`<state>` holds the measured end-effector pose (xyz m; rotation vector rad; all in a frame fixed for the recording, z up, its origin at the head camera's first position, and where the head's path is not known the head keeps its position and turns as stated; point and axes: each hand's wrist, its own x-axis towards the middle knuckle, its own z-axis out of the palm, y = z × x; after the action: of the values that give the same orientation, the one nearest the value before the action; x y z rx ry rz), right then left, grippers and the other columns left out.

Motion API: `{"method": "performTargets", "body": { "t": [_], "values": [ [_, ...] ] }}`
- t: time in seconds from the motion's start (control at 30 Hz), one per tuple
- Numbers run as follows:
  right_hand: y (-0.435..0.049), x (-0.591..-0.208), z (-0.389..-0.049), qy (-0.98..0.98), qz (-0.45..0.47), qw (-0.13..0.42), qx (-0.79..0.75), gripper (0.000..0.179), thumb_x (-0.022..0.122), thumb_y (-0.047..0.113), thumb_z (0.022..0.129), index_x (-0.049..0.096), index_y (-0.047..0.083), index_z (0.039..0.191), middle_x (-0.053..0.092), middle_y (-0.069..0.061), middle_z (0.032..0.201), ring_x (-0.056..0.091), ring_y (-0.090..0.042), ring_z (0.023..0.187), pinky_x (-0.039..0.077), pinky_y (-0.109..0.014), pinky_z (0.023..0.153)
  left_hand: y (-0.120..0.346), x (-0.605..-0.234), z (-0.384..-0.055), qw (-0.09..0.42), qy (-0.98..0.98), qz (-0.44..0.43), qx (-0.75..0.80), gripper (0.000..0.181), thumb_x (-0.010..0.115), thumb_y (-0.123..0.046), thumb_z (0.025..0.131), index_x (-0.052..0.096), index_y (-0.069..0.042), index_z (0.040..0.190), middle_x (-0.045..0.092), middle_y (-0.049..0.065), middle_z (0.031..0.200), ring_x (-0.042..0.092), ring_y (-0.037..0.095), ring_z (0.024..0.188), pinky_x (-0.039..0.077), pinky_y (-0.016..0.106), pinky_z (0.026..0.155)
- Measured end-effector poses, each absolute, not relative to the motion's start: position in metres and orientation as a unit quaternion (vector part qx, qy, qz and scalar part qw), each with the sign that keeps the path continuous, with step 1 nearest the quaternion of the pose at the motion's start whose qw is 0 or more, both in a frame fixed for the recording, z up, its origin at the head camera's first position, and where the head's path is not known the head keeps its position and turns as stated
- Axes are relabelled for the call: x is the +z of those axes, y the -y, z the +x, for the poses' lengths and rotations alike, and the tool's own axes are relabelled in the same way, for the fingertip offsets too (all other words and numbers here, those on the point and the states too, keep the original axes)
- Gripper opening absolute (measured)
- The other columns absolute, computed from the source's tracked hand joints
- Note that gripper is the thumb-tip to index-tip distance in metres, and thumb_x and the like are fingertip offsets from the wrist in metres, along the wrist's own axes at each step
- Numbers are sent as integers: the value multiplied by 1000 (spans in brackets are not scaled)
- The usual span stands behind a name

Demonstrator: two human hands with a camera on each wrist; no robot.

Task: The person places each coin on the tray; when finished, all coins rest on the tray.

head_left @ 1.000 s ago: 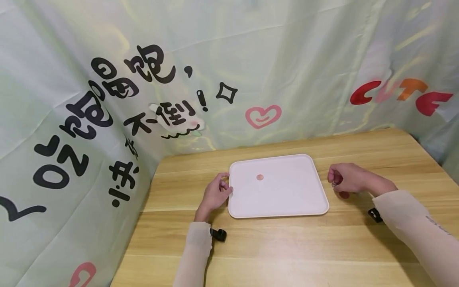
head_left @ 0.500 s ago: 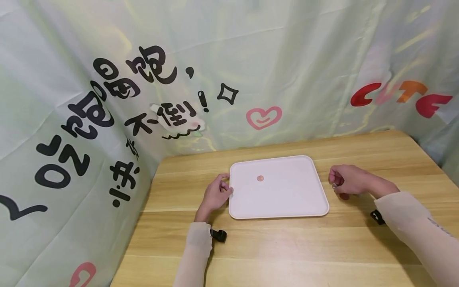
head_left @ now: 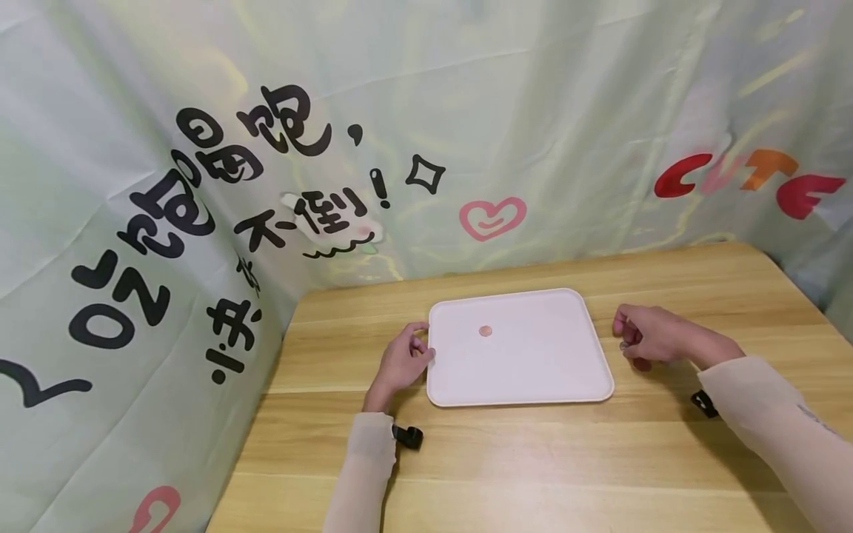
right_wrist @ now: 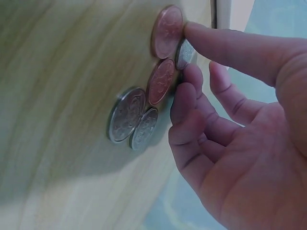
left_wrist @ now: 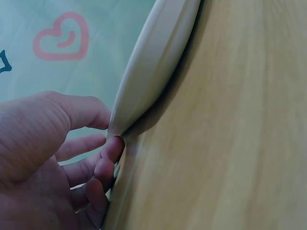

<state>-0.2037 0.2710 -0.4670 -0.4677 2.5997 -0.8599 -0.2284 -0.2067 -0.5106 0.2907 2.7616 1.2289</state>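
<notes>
A pale pink-white tray (head_left: pixel 520 370) lies on the table, with one copper coin (head_left: pixel 486 331) on its upper left part. At the tray's left edge my left hand (head_left: pixel 402 361) grips the rim (left_wrist: pixel 148 62), thumb against it and the other fingers curled near its underside. Right of the tray, my right hand (head_left: pixel 656 334) is down at a small group of coins. Its thumb and fingertips pinch a small silver coin (right_wrist: pixel 185 53). Beside that lie two copper coins, an upper one (right_wrist: pixel 168 32) and a lower one (right_wrist: pixel 161 81), then a large silver coin (right_wrist: pixel 127 115) and a smaller silver coin (right_wrist: pixel 144 128).
The wooden table (head_left: pixel 506 474) runs back to a pale green printed curtain (head_left: pixel 566 148), which also hangs along the left and right sides. A black wrist camera (head_left: pixel 408 437) shows at the left sleeve, another camera (head_left: pixel 704 403) under the right.
The view has shifted very slightly. Both hands stay where they were, the left at the tray's edge and the right at the coins. The copper coin on the tray has not moved.
</notes>
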Motion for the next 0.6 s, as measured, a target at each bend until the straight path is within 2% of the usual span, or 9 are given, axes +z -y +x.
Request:
{"method": "performTargets", "body": {
  "t": [0.4,0.6],
  "values": [
    [-271,-469,-201,-917,-179,184,-307,23,72,-6,92,54,0,105,54,-3,82,58,-16,65,45,-27,67,206,-511,-230,54,-908,96,403,52,74,-16,101,59,-10,150,70,6,97,57,13,77,48,28,73],
    [-273,-470,-204,-924,-176,165,-295,26,76,-2,90,55,1,104,61,-6,86,59,-16,74,47,-28,69,205,-511,-229,55,-909,94,403,51,73,-16,102,59,-10,151,70,5,97,57,13,76,48,28,73]
  ]
}}
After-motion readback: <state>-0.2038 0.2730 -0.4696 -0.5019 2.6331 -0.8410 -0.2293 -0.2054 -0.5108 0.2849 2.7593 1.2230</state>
